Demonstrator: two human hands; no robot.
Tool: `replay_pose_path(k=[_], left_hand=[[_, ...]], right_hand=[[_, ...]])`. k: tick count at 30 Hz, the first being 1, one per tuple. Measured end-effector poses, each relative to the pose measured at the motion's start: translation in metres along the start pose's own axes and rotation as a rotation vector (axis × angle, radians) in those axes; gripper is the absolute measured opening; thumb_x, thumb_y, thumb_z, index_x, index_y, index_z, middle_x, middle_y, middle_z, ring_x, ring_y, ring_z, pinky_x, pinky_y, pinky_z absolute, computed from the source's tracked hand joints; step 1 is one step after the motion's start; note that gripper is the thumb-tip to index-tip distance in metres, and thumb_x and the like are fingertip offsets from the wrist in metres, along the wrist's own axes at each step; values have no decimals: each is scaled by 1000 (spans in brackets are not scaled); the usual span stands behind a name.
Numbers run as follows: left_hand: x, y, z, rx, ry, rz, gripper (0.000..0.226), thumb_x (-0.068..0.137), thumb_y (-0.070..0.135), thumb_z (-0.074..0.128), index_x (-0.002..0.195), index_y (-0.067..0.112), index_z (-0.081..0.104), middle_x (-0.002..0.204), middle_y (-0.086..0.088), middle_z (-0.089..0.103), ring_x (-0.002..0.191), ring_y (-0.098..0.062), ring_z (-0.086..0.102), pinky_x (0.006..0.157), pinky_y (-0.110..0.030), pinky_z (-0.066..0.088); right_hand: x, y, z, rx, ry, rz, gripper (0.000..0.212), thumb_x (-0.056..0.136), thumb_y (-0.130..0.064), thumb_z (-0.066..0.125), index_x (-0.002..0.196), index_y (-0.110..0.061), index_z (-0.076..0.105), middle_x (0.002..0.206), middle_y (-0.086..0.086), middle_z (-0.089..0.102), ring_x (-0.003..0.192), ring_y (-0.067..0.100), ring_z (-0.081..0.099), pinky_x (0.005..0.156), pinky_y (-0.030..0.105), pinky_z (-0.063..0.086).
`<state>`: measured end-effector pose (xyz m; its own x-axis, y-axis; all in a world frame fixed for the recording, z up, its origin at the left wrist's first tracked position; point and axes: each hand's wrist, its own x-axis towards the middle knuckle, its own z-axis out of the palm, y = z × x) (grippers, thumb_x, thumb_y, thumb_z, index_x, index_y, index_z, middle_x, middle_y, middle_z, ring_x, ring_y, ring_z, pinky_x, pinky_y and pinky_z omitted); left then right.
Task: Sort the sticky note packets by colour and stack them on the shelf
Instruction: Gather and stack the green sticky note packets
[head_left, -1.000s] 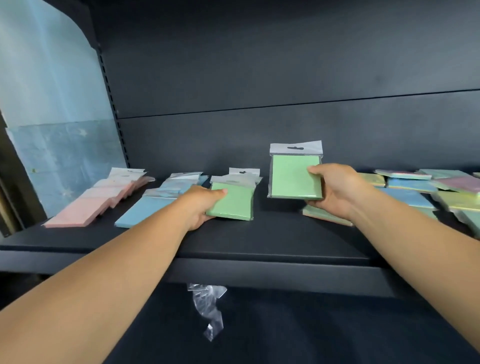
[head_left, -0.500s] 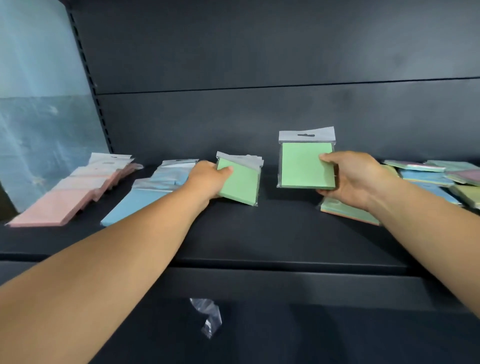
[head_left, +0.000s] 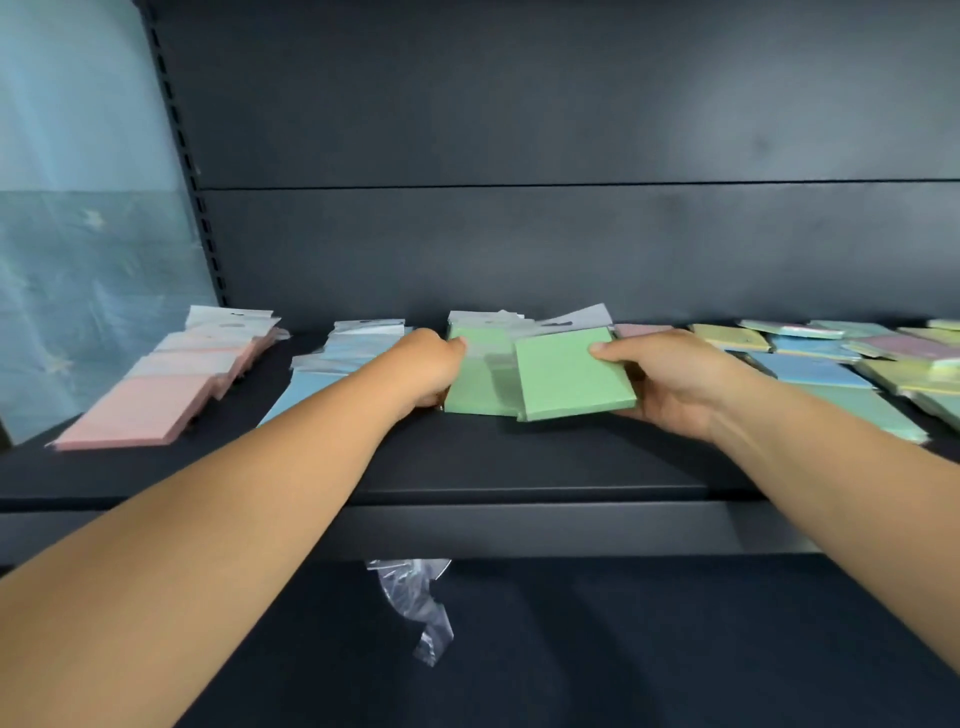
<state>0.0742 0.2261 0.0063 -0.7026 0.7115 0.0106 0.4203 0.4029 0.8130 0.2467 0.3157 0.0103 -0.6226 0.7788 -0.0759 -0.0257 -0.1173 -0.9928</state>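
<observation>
The left hand grips a green stack; the right hand holds a green packet overlapping it.

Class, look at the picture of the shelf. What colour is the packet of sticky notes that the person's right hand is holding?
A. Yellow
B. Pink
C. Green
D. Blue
C. The right hand grips a green packet by its right edge, thumb on top, and holds it partly over the green stack that the left hand holds on the shelf.
</observation>
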Motion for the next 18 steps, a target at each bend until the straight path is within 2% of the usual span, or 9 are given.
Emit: replay_pose_path(k=[2, 4, 6, 8, 10, 11, 12, 14, 18], left_hand=[[-8, -4, -7, -176, -65, -22, 30, 99, 34, 38, 112, 8, 46, 92, -11, 59, 94, -24, 57, 89, -31, 48], [-17, -11, -11, -261, -104, -10, 37, 99, 34, 39, 122, 7, 46, 102, -13, 56, 96, -22, 53, 84, -29, 46], [-26, -19, -13, -282, -96, 42, 28, 98, 35, 39, 102, 11, 52, 100, -11, 56, 100, -23, 54, 90, -29, 45], [-36, -27, -13, -176, -81, 118, 29, 98, 37, 36, 91, 17, 55, 105, -8, 58, 110, -24, 53, 101, -30, 38], [-54, -31, -14, 52, -47, 231, 31, 100, 37, 31, 110, 23, 56, 119, 1, 57, 120, -20, 45, 92, -18, 30], [-60, -33, -14, 155, -19, 296, 37, 100, 36, 29, 126, 21, 50, 132, 2, 51, 127, -18, 40, 94, -18, 25], [-65, -35, -15, 217, 12, 362, 43, 100, 36, 28, 137, 17, 41, 143, 1, 42, 134, -16, 33, 96, -17, 22], [-75, -37, -15, 285, 59, 482, 49, 100, 35, 28, 143, 14, 32, 150, -1, 32, 138, -14, 26, 101, -17, 17], [-76, -33, -20, 528, 138, 719, 50, 98, 42, 29, 130, 8, 46, 132, -8, 51, 125, -22, 42, 97, -27, 29]], right_hand=[[-3, 3, 11, -41, -14, 10, 12, 89, -3, 56, 98, -7, 63, 82, 5, 68, 63, 13, 66, 51, 24, 55], [-4, 7, 23, -79, -23, 15, 5, 86, -4, 61, 81, -5, 62, 68, 4, 68, 49, 9, 65, 47, 21, 55], [-2, 13, 36, -193, -5, -12, 13, 84, -9, 65, 72, -7, 60, 58, 1, 66, 45, 7, 63, 47, 19, 54], [1, 20, 47, -514, 60, -82, 22, 83, -23, 67, 71, -7, 59, 59, 0, 58, 48, 11, 59, 53, 22, 54], [4, 24, 54, -906, 154, -175, 31, 83, -39, 63, 76, -10, 57, 62, 1, 52, 58, 19, 55, 56, 28, 46], [5, 25, 56, -1041, 196, -210, 36, 83, -45, 61, 79, -9, 58, 66, 1, 53, 67, 21, 56, 56, 28, 41], [5, 26, 57, -1111, 222, -228, 40, 83, -48, 59, 84, -8, 60, 74, 2, 56, 77, 23, 56, 58, 29, 39], [3, 26, 57, -1153, 264, -225, 42, 84, -49, 58, 97, -9, 62, 92, 4, 63, 93, 24, 59, 67, 28, 40], [-10, 23, 42, -1256, 331, -280, 28, 87, -45, 56, 89, -17, 56, 103, 5, 65, 95, 23, 56, 72, 28, 39]])
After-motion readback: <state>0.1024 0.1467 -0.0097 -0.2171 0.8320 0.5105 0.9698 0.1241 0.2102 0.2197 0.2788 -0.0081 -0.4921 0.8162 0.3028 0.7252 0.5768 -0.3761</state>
